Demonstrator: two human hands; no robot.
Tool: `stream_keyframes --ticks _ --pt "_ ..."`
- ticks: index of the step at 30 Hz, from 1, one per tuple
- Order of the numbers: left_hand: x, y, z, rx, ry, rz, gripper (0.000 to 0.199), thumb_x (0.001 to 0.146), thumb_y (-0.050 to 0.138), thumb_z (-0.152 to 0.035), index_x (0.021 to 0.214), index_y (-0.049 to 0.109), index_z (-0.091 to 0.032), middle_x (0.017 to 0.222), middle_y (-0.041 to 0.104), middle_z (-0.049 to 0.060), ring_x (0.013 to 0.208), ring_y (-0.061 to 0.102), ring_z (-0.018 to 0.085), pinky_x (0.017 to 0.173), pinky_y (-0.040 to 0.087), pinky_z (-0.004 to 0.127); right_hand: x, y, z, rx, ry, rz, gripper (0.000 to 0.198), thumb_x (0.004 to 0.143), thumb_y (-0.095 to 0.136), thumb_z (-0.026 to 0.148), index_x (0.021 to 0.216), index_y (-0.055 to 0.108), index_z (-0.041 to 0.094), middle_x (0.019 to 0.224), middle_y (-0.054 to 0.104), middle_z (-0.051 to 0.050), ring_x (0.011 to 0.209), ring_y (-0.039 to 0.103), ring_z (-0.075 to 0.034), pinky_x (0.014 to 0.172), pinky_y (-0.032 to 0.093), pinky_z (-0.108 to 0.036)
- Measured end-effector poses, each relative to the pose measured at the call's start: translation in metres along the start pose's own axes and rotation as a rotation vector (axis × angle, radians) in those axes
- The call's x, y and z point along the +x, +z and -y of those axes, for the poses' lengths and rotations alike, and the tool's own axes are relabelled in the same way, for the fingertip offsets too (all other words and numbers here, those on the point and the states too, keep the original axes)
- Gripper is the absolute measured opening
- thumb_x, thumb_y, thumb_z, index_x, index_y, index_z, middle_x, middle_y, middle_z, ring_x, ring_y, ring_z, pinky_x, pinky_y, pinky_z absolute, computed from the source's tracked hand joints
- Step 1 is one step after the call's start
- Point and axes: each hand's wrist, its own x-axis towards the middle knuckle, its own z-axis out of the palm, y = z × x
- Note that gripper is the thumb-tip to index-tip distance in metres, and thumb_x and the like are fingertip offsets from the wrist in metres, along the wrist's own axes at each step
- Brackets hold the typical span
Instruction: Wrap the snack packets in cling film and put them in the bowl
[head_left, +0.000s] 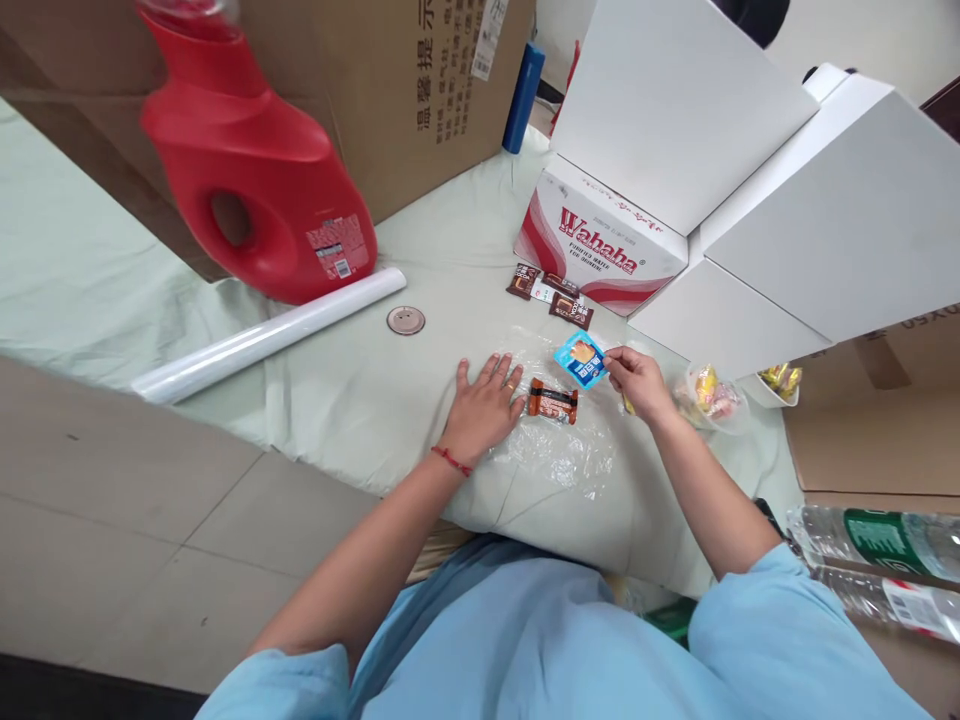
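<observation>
- Your blue shirt (pixel 487 645) meets the near edge of the bench (pixel 427 430), where pale green cloth hangs over.
- Crumpled clear film (pixel 559 465) spreads between your forearms, just inside that edge.
- An orange-brown wrapped bar (pixel 553 403) sits on the film, just beside your left fingers.
- Your left hand (pixel 484 412) lies palm down, fingers lightly spread, with a stretch of cloth on its left side.
- Your right hand (pixel 636 382) has its fingers pinched narrow on the right corner of a blue packet (pixel 579 358), above the bar's far side; whether the packet touches the film, you cannot tell.
- A bag of sweets (pixel 709 395) limits room to your right.
- Beyond, a round disc (pixel 406 320) and a white roll (pixel 277 335) lie left, well apart from the packet.
- Farther out, dark brown packets (pixel 570 310) line the Wahaha carton (pixel 600 240), closing off the far side.
</observation>
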Motion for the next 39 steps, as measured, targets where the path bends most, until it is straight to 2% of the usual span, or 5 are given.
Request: stream_keyframes --ticks 3,8,20,31,39 --pt "0.000 -0.002 -0.001 0.007 -0.003 -0.001 0.058 0.109 0.030 -0.043 0.160 0.049 -0.021 0.171 0.039 0.012 0.160 0.034 0.030 0.130 0.008 0.069 -0.035 0.015 0.004 -0.242 -0.356 -0.148 0.030 0.103 0.055 0.045 0.102 0.075 0.022 0.091 0.073 -0.008 0.084 0.066 -0.022 0.076 0.054 -0.036" --pt "0.001 -0.004 -0.002 0.025 -0.002 0.013 0.057 0.108 0.031 -0.040 0.160 0.049 -0.023 0.171 0.040 0.012 0.160 0.034 0.031 0.130 0.009 0.069 -0.078 0.042 -0.003 -0.564 -0.650 0.126 0.028 0.108 0.051 0.032 0.114 0.077 0.024 0.115 0.075 -0.012 0.095 0.061 -0.026 0.083 0.052 -0.040" --pt "0.001 -0.004 -0.003 0.058 -0.003 0.029 0.058 0.110 0.028 -0.043 0.161 0.047 -0.025 0.172 0.038 0.012 0.161 0.033 0.032 0.130 0.009 0.068 -0.064 0.053 0.026 -0.734 -0.599 0.469 0.053 0.097 0.073 0.038 0.146 0.062 0.024 0.153 0.058 -0.013 0.125 0.051 -0.034 0.100 0.046 -0.049" --pt "0.000 -0.003 -0.004 0.027 0.001 -0.004 0.058 0.109 0.032 -0.042 0.161 0.048 -0.023 0.171 0.040 0.014 0.160 0.035 0.033 0.129 0.010 0.069 -0.086 0.055 0.013 -0.769 -0.592 0.422 0.046 0.101 0.066 0.037 0.145 0.063 0.023 0.155 0.057 -0.015 0.125 0.053 -0.036 0.099 0.047 -0.051" --pt "-0.001 -0.002 -0.003 0.016 0.007 -0.012 0.058 0.109 0.031 -0.042 0.160 0.049 -0.021 0.171 0.040 0.014 0.160 0.034 0.032 0.130 0.010 0.069 -0.089 0.057 0.000 -0.420 -0.428 0.257 0.054 0.098 0.065 0.032 0.150 0.056 0.019 0.123 0.066 -0.017 0.110 0.059 -0.032 0.098 0.052 -0.049"
